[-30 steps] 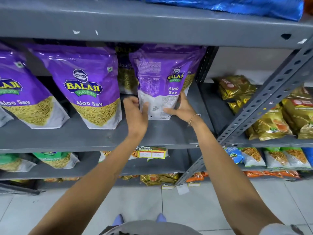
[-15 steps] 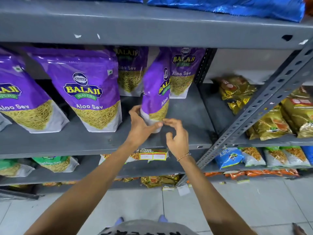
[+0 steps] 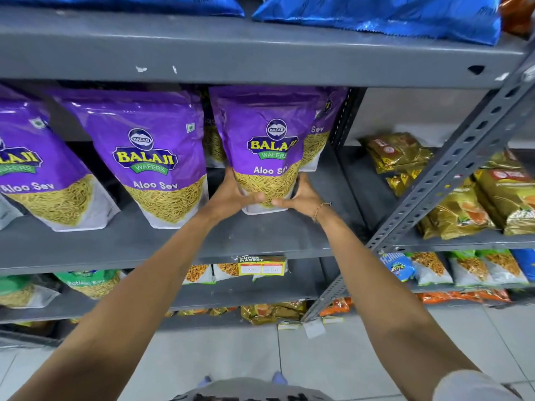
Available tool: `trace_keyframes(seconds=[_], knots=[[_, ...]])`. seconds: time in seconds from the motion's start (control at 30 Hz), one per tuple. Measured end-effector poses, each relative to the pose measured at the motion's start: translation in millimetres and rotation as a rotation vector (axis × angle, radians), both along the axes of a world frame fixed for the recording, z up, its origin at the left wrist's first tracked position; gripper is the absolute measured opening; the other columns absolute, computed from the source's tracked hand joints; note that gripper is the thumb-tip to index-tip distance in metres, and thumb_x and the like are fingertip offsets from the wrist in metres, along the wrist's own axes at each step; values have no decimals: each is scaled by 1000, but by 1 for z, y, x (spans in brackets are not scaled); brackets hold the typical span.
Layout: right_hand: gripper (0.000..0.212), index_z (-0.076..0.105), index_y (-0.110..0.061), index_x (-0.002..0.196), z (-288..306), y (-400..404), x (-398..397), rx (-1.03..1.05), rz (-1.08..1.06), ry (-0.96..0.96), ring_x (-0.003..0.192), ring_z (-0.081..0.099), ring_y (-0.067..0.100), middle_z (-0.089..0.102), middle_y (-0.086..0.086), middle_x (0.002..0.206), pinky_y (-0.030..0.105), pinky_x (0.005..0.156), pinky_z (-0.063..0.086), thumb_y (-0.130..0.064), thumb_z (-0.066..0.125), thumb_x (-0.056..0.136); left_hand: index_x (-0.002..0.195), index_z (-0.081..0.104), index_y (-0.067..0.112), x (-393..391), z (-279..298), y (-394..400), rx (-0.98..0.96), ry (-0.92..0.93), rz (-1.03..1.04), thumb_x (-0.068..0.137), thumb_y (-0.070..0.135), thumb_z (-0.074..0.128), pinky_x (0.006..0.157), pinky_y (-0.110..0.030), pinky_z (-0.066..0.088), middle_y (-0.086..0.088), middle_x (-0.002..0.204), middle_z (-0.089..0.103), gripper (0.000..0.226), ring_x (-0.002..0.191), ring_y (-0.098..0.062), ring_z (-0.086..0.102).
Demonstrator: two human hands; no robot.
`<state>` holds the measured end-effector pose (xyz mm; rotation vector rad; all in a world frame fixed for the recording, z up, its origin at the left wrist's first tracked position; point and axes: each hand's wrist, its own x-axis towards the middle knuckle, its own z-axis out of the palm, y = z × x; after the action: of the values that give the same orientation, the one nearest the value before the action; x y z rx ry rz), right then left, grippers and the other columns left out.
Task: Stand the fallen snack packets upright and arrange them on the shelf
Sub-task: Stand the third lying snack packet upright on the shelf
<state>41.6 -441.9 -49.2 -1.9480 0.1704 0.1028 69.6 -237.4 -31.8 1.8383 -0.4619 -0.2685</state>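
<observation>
Aloo Sev packet [image 3: 265,146]: purple stand-up pouch, printed face forward, upright on the middle shelf [image 3: 260,235], right of centre in the bay. Its white base gusset sits on the shelf surface, or very nearly; contact line is hidden by the hands.

Left hand [image 3: 231,195] wraps the lower left corner; right hand [image 3: 301,196] wraps the lower right. Fingers of both are closed on the packet's bottom edge, thumbs across the front over the clear window.

Handling, judged: film is glossy and likely slick, so a flat squeeze from both sides beats a pinch. Contents are thin fried strands, brittle; hard pressure would crush them. Pouch looks light and soft-walled, with fill settled low, so the base is the stiffest place to hold. The top is slack and would fold if grabbed. The gusset needs spreading flat for it to stand unaided.

Neighbours: second Aloo Sev packet [image 3: 150,157] just to the left, leaning back; a third [image 3: 26,169] at the left edge. Behind the held one, more packets of the same kind [image 3: 315,137], partly hidden. Right upright [image 3: 344,120] of the bay stands near.

Beyond it: gold packets [image 3: 451,209] in the next bay; blue bags [image 3: 376,15] on the shelf above; price label [image 3: 262,266] on the shelf lip below.
</observation>
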Motion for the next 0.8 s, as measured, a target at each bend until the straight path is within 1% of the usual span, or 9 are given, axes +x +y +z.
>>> trace_keyframes(seconds=[0.03, 0.13, 0.23, 0.37, 0.47, 0.57, 0.67, 0.73, 0.8], knots=[[95, 27, -18, 131, -2, 2, -2, 25, -20, -23, 123, 45, 14, 45, 1, 137, 32, 102, 42, -24, 88, 59, 144, 12, 14, -3, -1, -3, 13, -3, 22, 71, 20, 82, 92, -5, 43, 20, 123, 51, 102, 107, 19, 50], [82, 31, -26, 120, -2, 9, -14, 86, -63, -76, 116, 51, 13, 50, -4, 123, 21, 87, 45, -18, 87, 60, 141, 18, 11, -15, -4, -7, 39, -44, 134, 64, 19, 87, 83, 0, 41, 10, 122, 51, 104, 109, -2, 51], [79, 35, -28, 120, -9, 10, -34, 154, -77, -88, 109, 54, 3, 54, -10, 117, 11, 80, 47, -17, 86, 61, 135, 26, 12, -28, -8, -4, 50, -44, 166, 61, 22, 88, 86, -17, 44, 8, 118, 53, 98, 109, -7, 50], [71, 45, -25, 119, -20, 11, -55, 186, -84, -117, 108, 58, 7, 61, -9, 115, 18, 87, 51, -13, 86, 61, 130, 32, 11, -51, -19, -2, 62, -49, 205, 58, 23, 90, 83, -14, 38, 8, 117, 52, 93, 107, -6, 50], [75, 41, -24, 125, -15, 9, -55, 151, -44, -99, 114, 55, 8, 57, -5, 124, 24, 93, 49, -19, 85, 64, 132, 33, 13, -49, -21, -1, 49, -44, 203, 57, 25, 90, 88, -17, 40, 3, 124, 55, 95, 112, -11, 53], [71, 37, -19, 127, -11, 1, -56, 136, 30, -57, 113, 52, 3, 54, -10, 122, 23, 95, 46, -14, 80, 71, 134, 29, 16, -44, -21, 2, 87, -20, 166, 54, 23, 92, 94, -26, 42, -1, 130, 54, 102, 117, -14, 52], [58, 37, -9, 133, -14, -8, -60, 232, -96, -142, 117, 51, 6, 51, 2, 131, 18, 98, 44, -5, 65, 83, 137, 28, 17, -43, -28, 5, 112, -9, 166, 51, 21, 93, 94, -24, 39, 0, 132, 54, 108, 119, -13, 50], [37, 48, -8, 125, -12, -10, -61, 221, -208, -208, 103, 57, -6, 57, 7, 125, 7, 84, 46, -6, 57, 90, 136, 30, 18, -42, -29, 4, 111, 3, 181, 51, 21, 93, 92, -21, 38, 2, 130, 55, 107, 117, -11, 51], [19, 59, -10, 110, -11, -12, -59, 161, -290, -247, 84, 59, -15, 63, 5, 109, 3, 75, 45, -7, 53, 92, 137, 31, 19, -40, -28, -1, 103, 24, 176, 51, 20, 93, 89, -19, 39, 6, 125, 56, 106, 112, -9, 51]])
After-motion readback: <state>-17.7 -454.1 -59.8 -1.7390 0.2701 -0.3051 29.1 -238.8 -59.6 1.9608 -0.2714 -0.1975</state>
